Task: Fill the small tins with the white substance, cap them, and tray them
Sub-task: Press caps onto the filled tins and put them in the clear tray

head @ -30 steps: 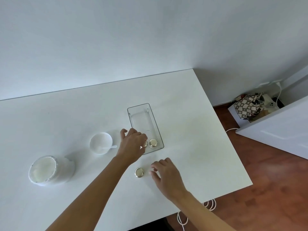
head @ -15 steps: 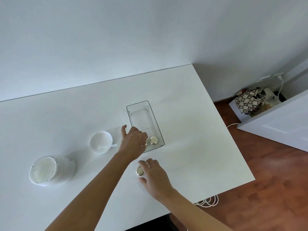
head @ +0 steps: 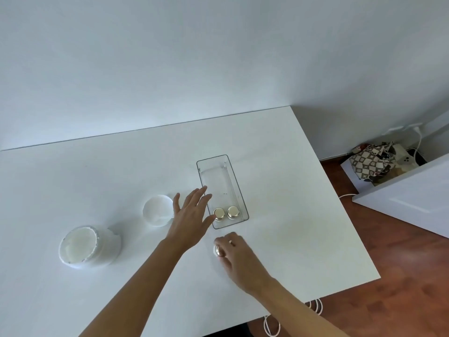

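The right hand [head: 239, 257] pinches a small tin [head: 218, 250] at 6 o'clock from the tray [head: 243, 210]. It looks light, hard and slippery; hold its sides. The left hand [head: 192, 215] is spread flat, holding nothing.

A white desk [head: 279, 215] stands against a pale wall [head: 194, 57]. To its right lies a reddish wood floor [head: 401, 288], where a checkered bag [head: 369, 164] sits near the wall beside a white panel [head: 413, 188]. White cables [head: 272, 327] hang below the desk's near edge.
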